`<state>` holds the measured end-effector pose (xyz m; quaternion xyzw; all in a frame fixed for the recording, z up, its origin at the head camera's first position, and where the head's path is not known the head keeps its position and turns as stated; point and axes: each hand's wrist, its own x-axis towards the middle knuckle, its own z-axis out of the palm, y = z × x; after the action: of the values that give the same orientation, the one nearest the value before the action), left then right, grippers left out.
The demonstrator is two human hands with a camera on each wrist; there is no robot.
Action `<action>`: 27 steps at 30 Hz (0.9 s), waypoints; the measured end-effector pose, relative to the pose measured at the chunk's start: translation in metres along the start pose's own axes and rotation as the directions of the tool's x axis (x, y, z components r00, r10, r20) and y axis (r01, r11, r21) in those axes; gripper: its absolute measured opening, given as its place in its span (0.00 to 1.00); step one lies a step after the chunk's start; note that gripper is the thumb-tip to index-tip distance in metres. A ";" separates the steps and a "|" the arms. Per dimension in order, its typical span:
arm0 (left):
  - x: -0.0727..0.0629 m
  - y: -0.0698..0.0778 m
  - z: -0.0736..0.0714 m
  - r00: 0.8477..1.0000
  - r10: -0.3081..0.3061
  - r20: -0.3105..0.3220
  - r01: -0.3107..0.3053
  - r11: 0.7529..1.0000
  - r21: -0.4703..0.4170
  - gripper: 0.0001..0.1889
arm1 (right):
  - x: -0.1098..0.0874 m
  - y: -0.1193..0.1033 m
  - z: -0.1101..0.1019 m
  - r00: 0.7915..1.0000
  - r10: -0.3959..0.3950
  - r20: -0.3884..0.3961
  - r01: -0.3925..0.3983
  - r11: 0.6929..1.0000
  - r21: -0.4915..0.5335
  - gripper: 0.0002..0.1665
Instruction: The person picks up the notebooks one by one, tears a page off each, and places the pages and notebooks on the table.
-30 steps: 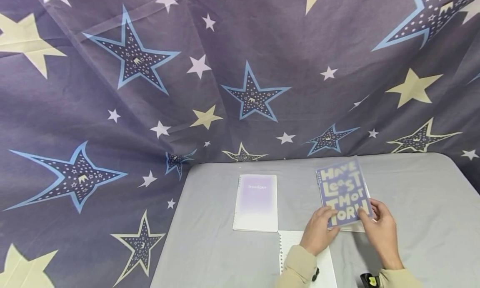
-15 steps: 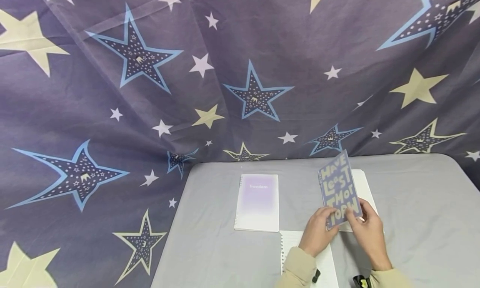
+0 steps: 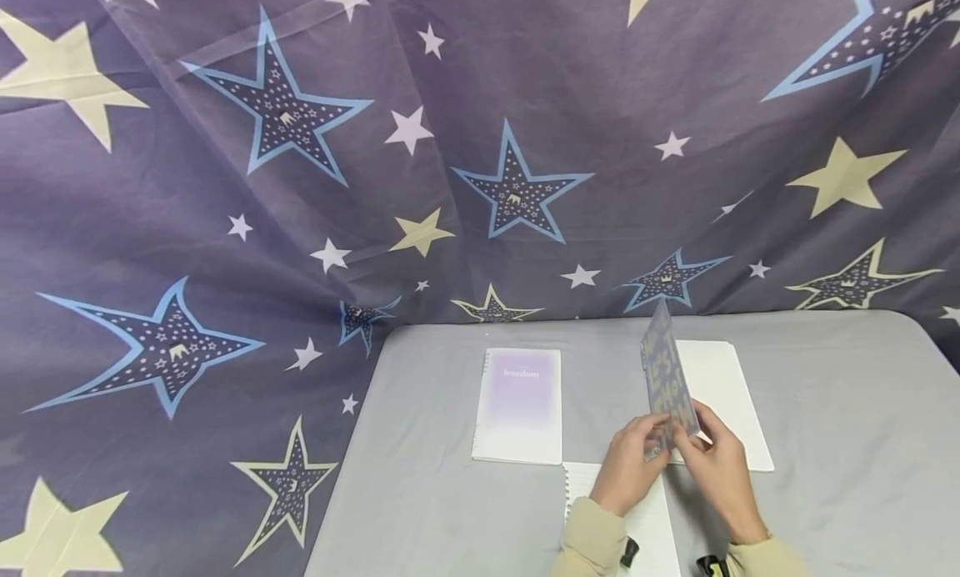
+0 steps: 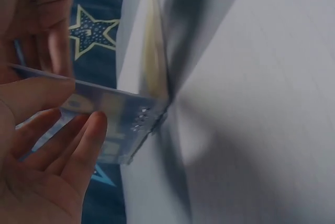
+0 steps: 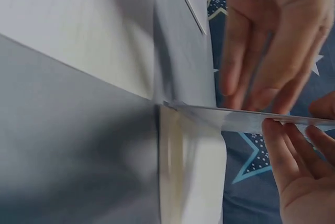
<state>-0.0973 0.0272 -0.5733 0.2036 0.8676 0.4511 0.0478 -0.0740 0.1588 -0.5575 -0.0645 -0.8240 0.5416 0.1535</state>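
Note:
A spiral notebook lies on the table with its white page (image 3: 723,393) bare at the right. Its blue cover (image 3: 666,377), with pale yellow lettering, stands nearly upright along the left spine. Near the cover's lower outer corner my right hand (image 3: 720,473) pinches it, thumb on the lettered face and fingers behind, as the right wrist view shows. My left hand (image 3: 626,469) touches the lettered face low down by the spine, its fingers fairly straight. In the left wrist view the ring holes (image 4: 140,119) show along the cover's bound edge.
A closed notebook (image 3: 517,427) with a purple-to-white cover lies to the left. Nearer me, a lined notebook page (image 3: 652,527) is partly under my left forearm. The grey table (image 3: 420,494) meets a star-patterned curtain (image 3: 600,85) behind.
The cover has swung up from lying over the pages to near upright, leaning left. My right hand has moved left with it, baring the white page. The left hand has barely moved.

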 end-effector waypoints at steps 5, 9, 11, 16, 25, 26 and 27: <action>0.000 0.002 -0.010 0.999 0.022 -0.029 -0.024 0.996 -0.084 0.22 | -0.004 0.004 0.009 0.999 -0.015 0.043 0.015 1.000 -0.020 0.26; 0.000 0.004 -0.020 0.996 0.041 -0.073 -0.048 0.993 -0.105 0.19 | -0.007 0.010 0.017 0.996 -0.060 0.062 0.062 0.997 -0.039 0.25; 0.000 0.005 -0.026 0.995 0.042 -0.088 -0.052 0.992 -0.116 0.18 | -0.008 0.011 0.020 0.995 -0.067 0.071 0.071 0.996 -0.055 0.25; -0.002 0.009 -0.039 0.994 -0.004 -0.109 -0.021 0.973 -0.231 0.20 | -0.009 0.012 0.028 0.995 -0.052 0.091 0.063 0.991 -0.120 0.28; -0.002 0.007 -0.057 0.980 -0.087 -0.181 0.017 0.934 -0.356 0.23 | -0.009 0.009 0.037 0.988 -0.080 0.134 0.105 0.976 -0.192 0.29; -0.002 0.007 -0.058 0.977 -0.094 -0.190 0.019 0.932 -0.362 0.23 | -0.010 0.008 0.038 0.987 -0.084 0.136 0.111 0.973 -0.202 0.29; -0.002 0.007 -0.060 0.975 -0.101 -0.199 0.022 0.932 -0.362 0.23 | -0.010 0.008 0.038 0.987 -0.088 0.138 0.116 0.970 -0.212 0.30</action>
<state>-0.1092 -0.0161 -0.5329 0.1142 0.7769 0.6191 0.0044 -0.0777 0.1260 -0.5808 -0.0039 -0.8891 0.4417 0.1199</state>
